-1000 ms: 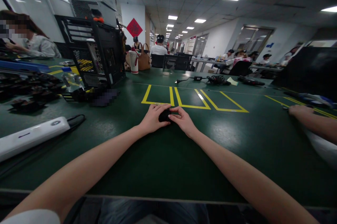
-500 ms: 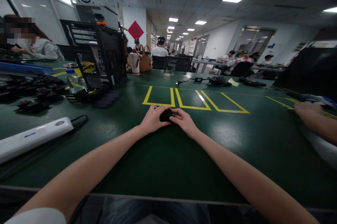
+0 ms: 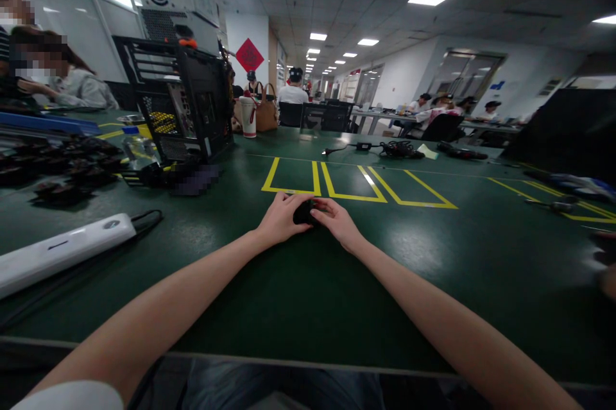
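Note:
A small black object [image 3: 303,211], its kind too dark to make out, is held between my two hands just above or on the green table [image 3: 308,294]. My left hand [image 3: 282,217] wraps round it from the left, thumb below and fingers over the top. From the right, my right hand [image 3: 334,221] presses bent fingers and thumb to its near right side. Part of the object is hidden behind the fingers. Right beyond my hands, yellow tape outlines [image 3: 353,197] mark the tabletop.
On the left lie a white power bank-like bar [image 3: 67,253] with a cable and several black parts [image 3: 62,166]. An open computer case [image 3: 192,102] stands behind, beside a cup [image 3: 248,117]. Black cables [image 3: 399,149] lie at the back. A co-worker's blurred hand [image 3: 607,283] is at the right edge.
The co-worker's hand at the right has pulled back towards the edge, uncovering a dark tool on the table. My hands stay round the black object, with the right fingers shifted slightly.

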`<control>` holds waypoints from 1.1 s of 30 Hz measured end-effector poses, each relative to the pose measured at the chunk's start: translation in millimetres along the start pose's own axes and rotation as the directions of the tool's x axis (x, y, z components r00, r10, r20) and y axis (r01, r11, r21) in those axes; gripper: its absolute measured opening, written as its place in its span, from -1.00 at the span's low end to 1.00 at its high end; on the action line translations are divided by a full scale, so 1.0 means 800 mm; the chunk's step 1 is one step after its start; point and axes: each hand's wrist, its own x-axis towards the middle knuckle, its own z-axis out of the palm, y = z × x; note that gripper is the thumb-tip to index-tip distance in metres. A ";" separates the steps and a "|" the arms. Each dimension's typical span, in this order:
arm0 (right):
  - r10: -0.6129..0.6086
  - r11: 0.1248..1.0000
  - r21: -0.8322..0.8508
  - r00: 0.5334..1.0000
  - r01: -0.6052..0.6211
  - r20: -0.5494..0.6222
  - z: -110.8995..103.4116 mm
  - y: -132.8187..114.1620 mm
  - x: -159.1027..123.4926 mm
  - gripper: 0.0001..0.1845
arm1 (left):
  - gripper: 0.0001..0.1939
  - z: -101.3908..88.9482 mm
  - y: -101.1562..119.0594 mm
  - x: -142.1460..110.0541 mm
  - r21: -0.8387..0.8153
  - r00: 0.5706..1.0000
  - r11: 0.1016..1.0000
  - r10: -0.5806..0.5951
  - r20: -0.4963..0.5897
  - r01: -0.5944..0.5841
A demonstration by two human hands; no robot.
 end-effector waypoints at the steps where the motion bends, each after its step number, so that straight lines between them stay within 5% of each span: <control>1: 0.009 1.000 -0.018 1.000 -0.008 0.019 -0.001 -0.001 0.000 -0.66 | -0.40 0.000 0.000 0.000 0.001 1.000 1.000 0.002 -0.002 -0.002; 10: -0.011 0.999 0.031 0.988 0.007 0.155 -0.009 -0.008 -0.001 -0.66 | -0.41 -0.001 0.002 0.001 0.003 1.000 1.000 0.008 0.005 -0.008; 23: -0.051 0.999 -0.003 0.997 0.051 0.058 -0.004 -0.003 0.003 -0.65 | -0.40 0.000 0.001 0.001 0.004 1.000 1.000 0.010 -0.003 -0.010; 33: -0.016 0.994 0.105 0.992 0.003 0.127 -0.005 -0.002 0.003 -0.67 | -0.40 -0.004 0.004 -0.001 0.006 1.000 1.000 0.002 0.017 -0.002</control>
